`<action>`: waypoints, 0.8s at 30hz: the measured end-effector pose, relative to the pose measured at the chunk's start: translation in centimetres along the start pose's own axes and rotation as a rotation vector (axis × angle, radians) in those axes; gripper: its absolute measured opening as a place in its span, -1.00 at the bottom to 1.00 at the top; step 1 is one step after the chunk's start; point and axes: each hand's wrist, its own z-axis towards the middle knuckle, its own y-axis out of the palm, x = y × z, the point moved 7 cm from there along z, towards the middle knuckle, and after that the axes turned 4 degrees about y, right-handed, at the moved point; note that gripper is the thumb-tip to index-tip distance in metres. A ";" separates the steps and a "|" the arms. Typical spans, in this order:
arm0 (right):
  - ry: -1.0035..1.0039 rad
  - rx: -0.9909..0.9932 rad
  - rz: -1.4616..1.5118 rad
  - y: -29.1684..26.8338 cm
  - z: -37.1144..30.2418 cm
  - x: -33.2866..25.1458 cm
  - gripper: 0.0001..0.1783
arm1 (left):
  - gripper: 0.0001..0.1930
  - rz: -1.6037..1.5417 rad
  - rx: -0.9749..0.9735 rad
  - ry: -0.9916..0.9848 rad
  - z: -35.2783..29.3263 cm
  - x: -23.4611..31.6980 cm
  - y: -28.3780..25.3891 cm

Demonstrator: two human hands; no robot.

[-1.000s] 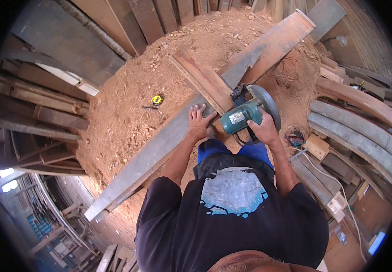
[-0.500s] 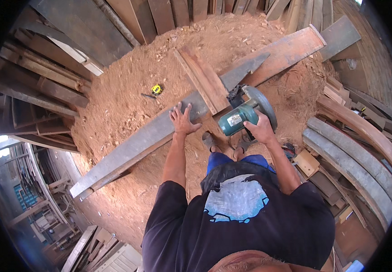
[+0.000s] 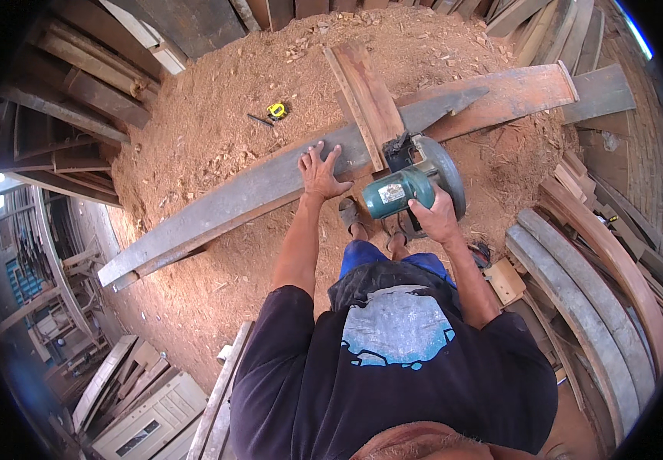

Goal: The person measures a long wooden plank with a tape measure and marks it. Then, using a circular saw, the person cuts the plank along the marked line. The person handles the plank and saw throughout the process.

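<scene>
With its fingers wrapped round the handle, my right hand (image 3: 437, 215) holds a green circular saw (image 3: 399, 193). The saw sits at the near end of a reddish-brown wooden board (image 3: 372, 96), which lies across a long grey plank (image 3: 216, 207). Left of that board, my left hand (image 3: 320, 175) rests on the grey plank with its fingers spread. The blade is hidden behind the saw's guard and body, so I cannot tell whether it touches the wood. A second, reddish plank (image 3: 515, 96) lies under the far right part of the grey one.
Sawdust and wood chips (image 3: 232, 92) cover the ground. On it lies a yellow tape measure (image 3: 277, 111) with a dark, thin pencil-like object (image 3: 259, 120) beside it. Curved timber pieces (image 3: 577, 307) are stacked at the right. Boards (image 3: 101, 61) lean at the far left.
The view has shifted, so the planks and tape measure sit differently in the picture. Both hands keep their places: the left on the plank, the right on the saw.
</scene>
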 end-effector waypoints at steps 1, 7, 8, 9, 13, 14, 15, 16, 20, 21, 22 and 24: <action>0.004 -0.002 -0.004 0.4 0.0 0.3 -0.62 | 0.06 -0.005 0.003 -0.001 -0.1 -0.1 0.1; 0.005 -0.019 0.026 1.7 0.4 0.3 -0.62 | 0.05 0.014 -0.005 0.000 0.0 -0.4 0.5; 0.009 -0.019 0.027 2.0 0.5 0.3 -0.62 | 0.06 0.022 -0.009 0.002 0.1 -0.4 0.6; 0.014 -0.020 0.028 2.2 0.6 0.3 -0.63 | 0.06 0.023 -0.007 0.006 0.2 -0.4 0.6; 0.016 -0.039 0.032 2.5 0.9 0.4 -0.63 | 0.06 0.022 0.010 0.016 0.1 -0.3 0.6; 0.013 -0.042 0.033 2.6 0.9 0.4 -0.64 | 0.06 0.019 0.017 0.017 0.1 -0.3 0.6; 0.010 -0.045 0.035 2.6 1.0 0.5 -0.64 | 0.05 0.018 0.018 0.020 0.1 -0.3 0.6; 0.008 -0.047 0.037 2.6 1.0 0.5 -0.64 | 0.05 0.017 0.020 0.023 0.1 -0.3 0.6; -0.027 -0.049 0.030 2.7 1.4 0.3 -0.67 | 0.01 0.050 -0.006 0.019 0.2 -0.3 0.6; -0.026 -0.053 0.042 2.8 1.6 -0.1 -0.67 | 0.01 0.052 -0.003 0.020 0.1 -0.3 0.8; -0.025 -0.057 0.053 2.9 1.7 -0.3 -0.68 | 0.00 0.054 0.000 0.020 0.1 -0.4 1.0; -0.030 -0.060 0.059 3.0 2.1 0.0 -0.68 | 0.00 0.034 -0.015 0.011 0.2 -0.5 1.2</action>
